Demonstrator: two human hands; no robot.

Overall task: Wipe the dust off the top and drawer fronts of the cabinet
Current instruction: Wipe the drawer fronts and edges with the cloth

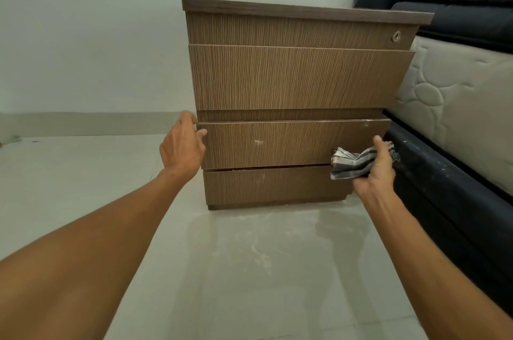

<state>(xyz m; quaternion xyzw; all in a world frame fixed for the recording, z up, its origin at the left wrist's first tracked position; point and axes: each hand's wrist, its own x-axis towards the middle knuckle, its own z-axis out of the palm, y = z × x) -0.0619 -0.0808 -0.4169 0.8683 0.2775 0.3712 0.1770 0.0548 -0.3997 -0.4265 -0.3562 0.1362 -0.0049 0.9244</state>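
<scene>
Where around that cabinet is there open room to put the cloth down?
Bare floor spreads left of the cabinet to the wall, and in front between both arms. Right is crowded: the bed sits close beside it, where the right hand grips the cloth.

floor (83, 187): pale glossy tiles, smeared with whitish streaks just in front of the cabinet (291, 84). cabinet: brown wood-grain, stands directly on the floor. bed base (444, 187): dark, on the floor immediately right of the cabinet.
</scene>
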